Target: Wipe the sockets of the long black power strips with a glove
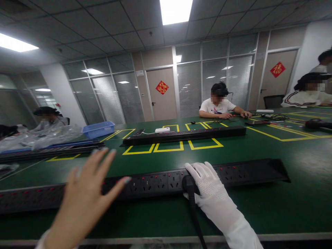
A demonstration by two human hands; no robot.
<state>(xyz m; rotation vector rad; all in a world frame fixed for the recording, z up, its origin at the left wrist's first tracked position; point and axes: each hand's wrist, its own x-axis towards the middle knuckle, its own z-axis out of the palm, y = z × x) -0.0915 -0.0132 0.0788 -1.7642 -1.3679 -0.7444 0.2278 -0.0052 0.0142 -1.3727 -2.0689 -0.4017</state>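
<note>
A long black power strip [155, 181] with several sockets and red switches lies across the green table [166, 218] in front of me. My right hand [210, 188], in a white glove, rests on the strip and grips a black plug [188, 182] whose cable [197, 224] runs toward me. My bare left hand [86, 193] hovers above the strip's left part, fingers spread, holding nothing.
A second black power strip [185, 134] lies farther back on yellow floor-tape marks [204, 147]. A blue basket [98, 129] and clear plastic bags [38, 136] sit at the left. Other people sit at the far side and the right, one with a headset.
</note>
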